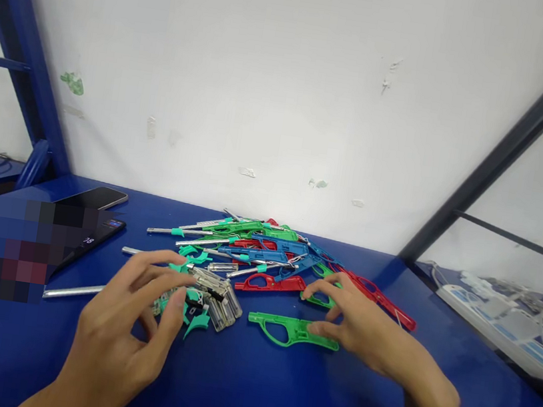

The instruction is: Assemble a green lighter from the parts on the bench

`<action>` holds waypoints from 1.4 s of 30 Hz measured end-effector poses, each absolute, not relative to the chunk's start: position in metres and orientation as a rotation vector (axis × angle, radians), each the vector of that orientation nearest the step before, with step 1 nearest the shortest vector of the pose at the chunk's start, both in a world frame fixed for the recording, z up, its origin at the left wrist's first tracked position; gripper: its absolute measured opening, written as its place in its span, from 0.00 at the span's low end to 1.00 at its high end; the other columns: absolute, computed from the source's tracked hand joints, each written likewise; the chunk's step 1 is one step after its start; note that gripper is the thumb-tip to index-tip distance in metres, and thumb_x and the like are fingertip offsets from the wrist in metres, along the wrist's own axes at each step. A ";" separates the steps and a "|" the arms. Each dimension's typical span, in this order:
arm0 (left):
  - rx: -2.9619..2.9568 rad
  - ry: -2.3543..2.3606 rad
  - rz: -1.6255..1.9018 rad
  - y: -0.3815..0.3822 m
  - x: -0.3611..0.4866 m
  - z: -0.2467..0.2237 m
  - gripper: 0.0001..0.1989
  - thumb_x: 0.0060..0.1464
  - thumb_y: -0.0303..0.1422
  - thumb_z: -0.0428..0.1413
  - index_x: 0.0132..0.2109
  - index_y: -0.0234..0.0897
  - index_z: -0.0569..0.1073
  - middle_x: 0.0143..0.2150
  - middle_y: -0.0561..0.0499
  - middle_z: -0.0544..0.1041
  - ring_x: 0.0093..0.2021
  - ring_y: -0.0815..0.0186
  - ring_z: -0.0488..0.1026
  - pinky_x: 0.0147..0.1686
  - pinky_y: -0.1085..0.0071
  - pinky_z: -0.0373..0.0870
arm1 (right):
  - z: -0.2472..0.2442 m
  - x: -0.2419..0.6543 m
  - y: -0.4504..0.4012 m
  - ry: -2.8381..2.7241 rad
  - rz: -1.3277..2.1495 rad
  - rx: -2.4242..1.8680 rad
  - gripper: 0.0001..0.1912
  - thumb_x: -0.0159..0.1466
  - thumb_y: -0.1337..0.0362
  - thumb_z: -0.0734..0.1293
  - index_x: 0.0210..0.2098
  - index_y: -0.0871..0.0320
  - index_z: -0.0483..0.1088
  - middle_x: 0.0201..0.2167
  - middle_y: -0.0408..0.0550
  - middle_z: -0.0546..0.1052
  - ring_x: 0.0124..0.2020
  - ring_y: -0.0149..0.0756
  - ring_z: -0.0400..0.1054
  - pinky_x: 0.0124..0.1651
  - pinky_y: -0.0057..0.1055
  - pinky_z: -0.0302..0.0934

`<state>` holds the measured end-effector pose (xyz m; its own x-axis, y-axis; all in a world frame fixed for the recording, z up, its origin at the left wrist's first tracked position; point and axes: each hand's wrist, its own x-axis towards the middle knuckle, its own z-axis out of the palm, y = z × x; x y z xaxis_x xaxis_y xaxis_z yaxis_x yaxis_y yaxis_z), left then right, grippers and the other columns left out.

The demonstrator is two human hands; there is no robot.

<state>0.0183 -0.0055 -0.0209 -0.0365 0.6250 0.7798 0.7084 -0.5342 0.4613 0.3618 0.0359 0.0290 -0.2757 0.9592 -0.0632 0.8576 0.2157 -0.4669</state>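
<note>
in the head view, the left hand (118, 337) has a half-open grip, thumb and fingers apart, over teal pieces (199, 323) and clear cases (235, 301). the right hand (361, 320) has its grip open too, thumb at a green handle shell (299, 334) lying on the blue counter (245, 388). behind it, red, blue and green shells (254, 253) lie heaped among metal rods (72, 291).

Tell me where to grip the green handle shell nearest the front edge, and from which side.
Best come from the right, pinching the long edges of the green handle shell near its right end. It lies flat, its open loop sits toward the left, and the right hand is at that end.
</note>
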 end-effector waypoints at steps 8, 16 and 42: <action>-1.945 -1.805 -1.652 -0.006 0.022 -0.011 0.23 0.71 0.45 0.56 0.69 0.54 0.74 0.80 0.48 0.54 0.48 0.61 0.85 0.22 0.76 0.83 | 0.032 0.356 0.048 -1.887 0.829 -1.716 0.22 0.71 0.45 0.68 0.58 0.48 0.68 0.60 0.54 0.76 0.23 0.31 0.79 0.17 0.27 0.72; -2.036 -1.784 -1.694 -0.003 0.023 -0.018 0.12 0.71 0.41 0.53 0.53 0.47 0.79 0.70 0.50 0.70 0.34 0.70 0.83 0.24 0.73 0.80 | 0.029 0.358 0.062 -1.921 0.558 -1.710 0.21 0.73 0.44 0.66 0.57 0.49 0.72 0.56 0.57 0.76 0.33 0.42 0.82 0.25 0.36 0.77; -2.060 -1.878 -0.800 0.030 -0.083 -0.043 0.23 0.65 0.36 0.45 0.48 0.41 0.85 0.51 0.36 0.82 0.50 0.37 0.76 0.40 0.48 0.77 | 0.019 0.255 0.039 -2.522 0.299 -1.102 0.17 0.81 0.59 0.64 0.64 0.52 0.77 0.66 0.48 0.80 0.73 0.47 0.67 0.77 0.52 0.59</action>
<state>-0.0834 0.0296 -0.0428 0.0237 0.8407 0.5410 0.9726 -0.1447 0.1822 0.2548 0.0395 0.0195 -0.6249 0.7398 0.2493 0.6610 0.6713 -0.3353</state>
